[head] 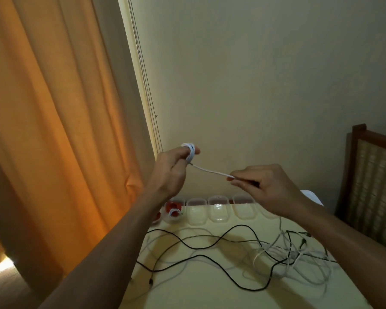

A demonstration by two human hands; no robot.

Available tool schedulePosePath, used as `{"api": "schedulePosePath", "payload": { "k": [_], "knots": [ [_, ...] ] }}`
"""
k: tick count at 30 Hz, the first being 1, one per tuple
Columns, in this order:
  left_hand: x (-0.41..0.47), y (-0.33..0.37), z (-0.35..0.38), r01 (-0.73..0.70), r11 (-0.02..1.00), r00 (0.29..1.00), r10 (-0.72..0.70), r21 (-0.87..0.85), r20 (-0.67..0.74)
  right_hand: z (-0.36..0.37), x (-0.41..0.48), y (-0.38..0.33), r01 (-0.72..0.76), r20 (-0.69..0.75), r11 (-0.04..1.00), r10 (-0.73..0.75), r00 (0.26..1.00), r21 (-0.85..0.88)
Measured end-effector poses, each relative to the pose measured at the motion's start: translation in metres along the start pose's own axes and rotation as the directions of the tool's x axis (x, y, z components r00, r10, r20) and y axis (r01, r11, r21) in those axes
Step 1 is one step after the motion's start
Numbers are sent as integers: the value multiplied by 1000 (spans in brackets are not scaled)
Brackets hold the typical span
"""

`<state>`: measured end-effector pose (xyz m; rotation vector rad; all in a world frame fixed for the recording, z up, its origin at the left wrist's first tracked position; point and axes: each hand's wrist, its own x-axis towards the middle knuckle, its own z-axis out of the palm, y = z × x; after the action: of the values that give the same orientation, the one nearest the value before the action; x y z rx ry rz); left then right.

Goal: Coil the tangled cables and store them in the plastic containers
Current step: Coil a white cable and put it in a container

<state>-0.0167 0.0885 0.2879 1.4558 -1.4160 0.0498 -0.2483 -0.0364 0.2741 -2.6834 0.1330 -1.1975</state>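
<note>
**A:** Both hands are up above the surface (210, 291), with the white cable (210, 172) stretched between them!

**B:** Yes, the left hand (169, 172) has it wound in a tight coil round its raised fingers (197, 150), which are held close together inside the loops.

**A:** And the right hand (267, 188)?

**B:** Its fingers (237, 177) pinch the free end, and the strand runs taut across to the coil.

**A:** Down below, a black cable (198, 248) snakes across the middle of the surface, and a white tangle (294, 257) lies heaped near the right edge.

**B:** The plastic containers (218, 211) line the far edge. The one at the far left corner holds a coiled white cord (173, 213).

**A:** There's an orange curtain (54, 108) on the left and a chair (374, 175) off to the right.
</note>
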Motion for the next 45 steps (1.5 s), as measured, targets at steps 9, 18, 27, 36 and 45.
{"api": "schedulePosePath", "payload": {
  "k": [9,18,27,36,45],
  "knots": [
    [-5,7,22,121,991,881,-130,48,454,-40,48,-7,194,-40,949,-210,977,-248],
    [-8,16,21,181,909,829,65,-376,556,-44,92,10,251,47,937,-247,968,-243],
    [-9,40,7,323,546,922,5,-773,388,-16,78,38,-70,58,996,66,996,61],
    [7,56,-17,43,-199,956,-277,-979,98,13,31,43,-342,204,920,303,931,192],
    [4,17,-3,36,999,999,-36,13,-6,19,16,29,-11,270,998,29,962,-70]
  ]
}}
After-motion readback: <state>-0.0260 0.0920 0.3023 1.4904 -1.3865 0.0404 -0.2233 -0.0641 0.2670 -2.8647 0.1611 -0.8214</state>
